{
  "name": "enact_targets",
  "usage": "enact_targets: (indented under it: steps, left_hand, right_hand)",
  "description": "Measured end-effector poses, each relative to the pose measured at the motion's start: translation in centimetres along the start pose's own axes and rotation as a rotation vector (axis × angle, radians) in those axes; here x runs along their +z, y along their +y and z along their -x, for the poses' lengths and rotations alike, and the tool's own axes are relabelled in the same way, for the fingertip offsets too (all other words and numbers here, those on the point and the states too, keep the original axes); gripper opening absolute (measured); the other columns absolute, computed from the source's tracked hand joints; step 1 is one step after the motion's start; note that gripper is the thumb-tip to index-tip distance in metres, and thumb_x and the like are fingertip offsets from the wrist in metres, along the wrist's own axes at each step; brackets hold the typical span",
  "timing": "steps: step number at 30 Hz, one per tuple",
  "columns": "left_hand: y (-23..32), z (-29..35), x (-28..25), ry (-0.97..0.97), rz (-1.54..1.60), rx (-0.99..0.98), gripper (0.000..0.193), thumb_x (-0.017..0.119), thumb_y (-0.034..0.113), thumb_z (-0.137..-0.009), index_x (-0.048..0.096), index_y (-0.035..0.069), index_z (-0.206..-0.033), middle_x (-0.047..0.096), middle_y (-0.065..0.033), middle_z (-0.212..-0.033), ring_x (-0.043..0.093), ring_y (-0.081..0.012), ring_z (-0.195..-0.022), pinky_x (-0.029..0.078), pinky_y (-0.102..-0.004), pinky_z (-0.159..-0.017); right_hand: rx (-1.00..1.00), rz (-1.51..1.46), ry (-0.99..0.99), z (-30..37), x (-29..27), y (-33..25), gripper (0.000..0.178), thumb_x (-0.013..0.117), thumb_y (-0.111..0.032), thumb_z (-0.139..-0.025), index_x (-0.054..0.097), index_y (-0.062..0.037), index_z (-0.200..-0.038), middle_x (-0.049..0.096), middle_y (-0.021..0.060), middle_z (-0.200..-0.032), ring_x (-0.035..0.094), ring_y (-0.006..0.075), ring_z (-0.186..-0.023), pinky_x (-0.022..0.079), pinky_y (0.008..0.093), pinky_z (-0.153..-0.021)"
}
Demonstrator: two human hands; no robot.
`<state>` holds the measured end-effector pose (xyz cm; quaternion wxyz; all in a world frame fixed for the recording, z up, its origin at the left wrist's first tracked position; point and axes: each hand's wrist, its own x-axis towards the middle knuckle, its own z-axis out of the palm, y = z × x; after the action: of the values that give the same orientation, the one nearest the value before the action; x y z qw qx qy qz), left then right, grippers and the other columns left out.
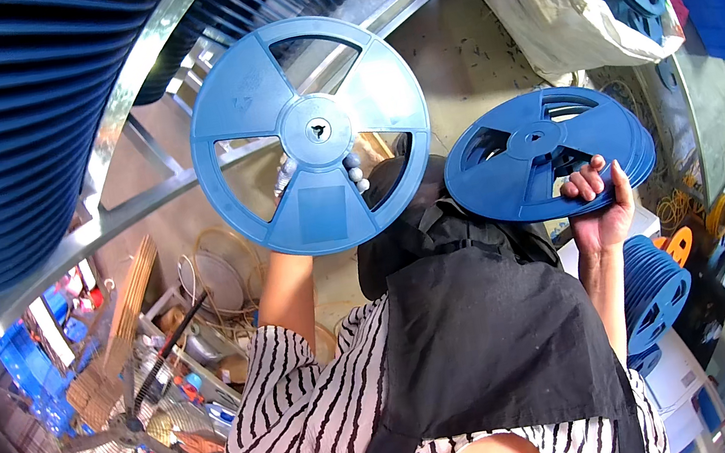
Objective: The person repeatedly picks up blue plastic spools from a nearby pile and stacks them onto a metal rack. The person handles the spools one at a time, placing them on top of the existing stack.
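At twelve o'clock, a single blue reel was gripped by left-hand fingers; at two o'clock, right-hand fingers were clamped on a reel stack.

We count one flat blue plastic reel with three spoke openings raised alone, and one bundle of like blue reels held edge-on — too tightly stacked to number. Two more piles of blue reels show: one in a white woven sack, one standing stack lower right.
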<state>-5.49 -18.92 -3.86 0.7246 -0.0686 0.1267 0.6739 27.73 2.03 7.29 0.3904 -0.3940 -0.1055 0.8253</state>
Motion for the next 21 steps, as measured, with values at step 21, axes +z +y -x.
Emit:
enact_targets:
  steps: [21]
  left_hand:
    - [9.5,-4.7,-4.7,0.605,-0.380,0.732,0.022,0.065,0.019,-0.086,0.055,0.010,-0.103,0.060,-0.0049,-0.086,0.061,-0.0183,-0.074,0.053,-0.0303,-0.064]
  right_hand:
    - [-0.055,0.031,0.028,0.9,1.0,0.5,0.020,0.057,-0.025,-0.089,0.053,-0.0055,-0.091,0.043,0.0000,-0.064,0.042,0.0112,-0.058,0.038,0.0290,-0.066]
